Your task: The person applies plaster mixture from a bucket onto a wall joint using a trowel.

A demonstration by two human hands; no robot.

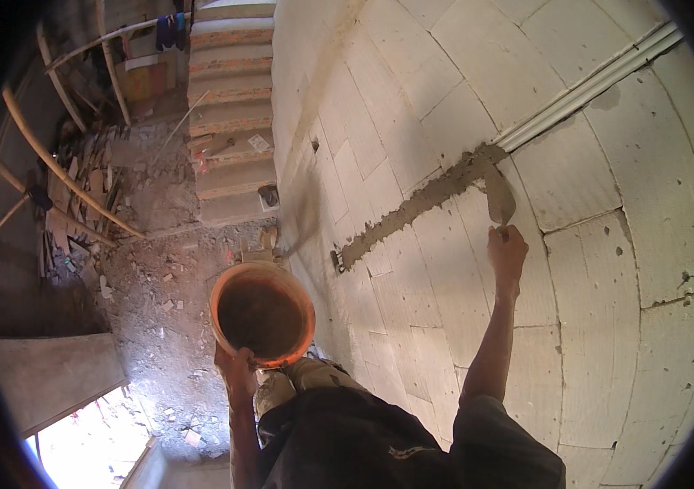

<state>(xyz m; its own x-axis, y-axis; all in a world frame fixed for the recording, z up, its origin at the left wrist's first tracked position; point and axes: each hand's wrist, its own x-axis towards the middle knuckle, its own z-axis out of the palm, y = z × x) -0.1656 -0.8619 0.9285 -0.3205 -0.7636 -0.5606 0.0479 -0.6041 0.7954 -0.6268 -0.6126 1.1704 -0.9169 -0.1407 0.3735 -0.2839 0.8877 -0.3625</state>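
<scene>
My left hand is closed on the near rim of an orange bucket. Dark grey mortar lies inside it. To the right, my right hand grips the handle of a trowel with its blade against the wall. A rough strip of wet mortar runs slantwise across the pale block wall. The blade meets the strip near its upper right end. From there, thin white pipes continue in a groove up to the right. My fingers hide most of the trowel's handle.
Brick-edged stairs rise ahead along the wall. Rubble covers the floor at left, with scrap wood farther off. Wooden poles stand at the far left. A bright opening shows at the lower left.
</scene>
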